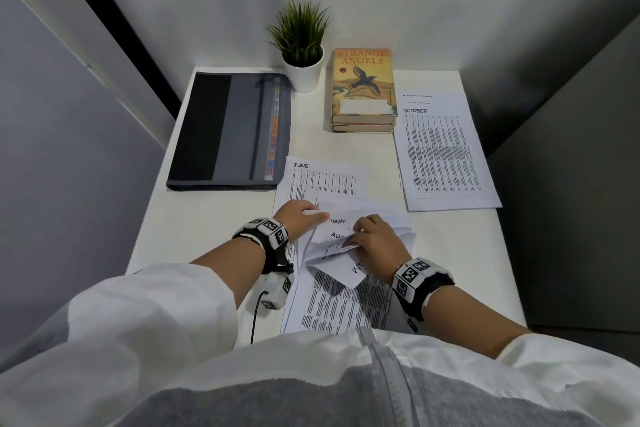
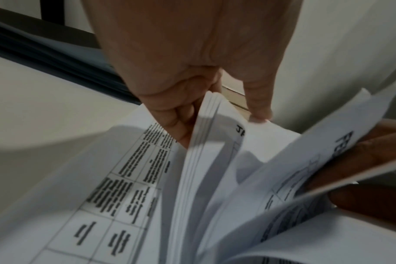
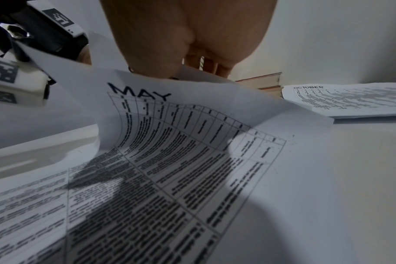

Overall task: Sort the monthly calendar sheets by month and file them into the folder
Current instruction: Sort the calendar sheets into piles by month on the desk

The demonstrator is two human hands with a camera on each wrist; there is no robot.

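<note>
A loose pile of calendar sheets (image 1: 332,302) lies at the near middle of the white table (image 1: 221,218). My left hand (image 1: 304,215) pinches the lifted top edges of several sheets (image 2: 206,125) between thumb and fingers. My right hand (image 1: 370,239) grips folded-back sheets, the May sheet (image 3: 170,128) hanging under its palm. January and August headings show between the hands. A June sheet (image 1: 322,177) lies flat behind the pile. A second stack topped by the October sheet (image 1: 440,152) rests at the right. The dark grey zip folder (image 1: 232,132) lies closed at the back left.
A potted plant (image 1: 303,45) stands at the back against the wall. Two stacked books (image 1: 363,90) lie beside it, between the folder and the October stack. Walls close in the table on three sides. A cable hangs from the left wrist unit (image 1: 273,291).
</note>
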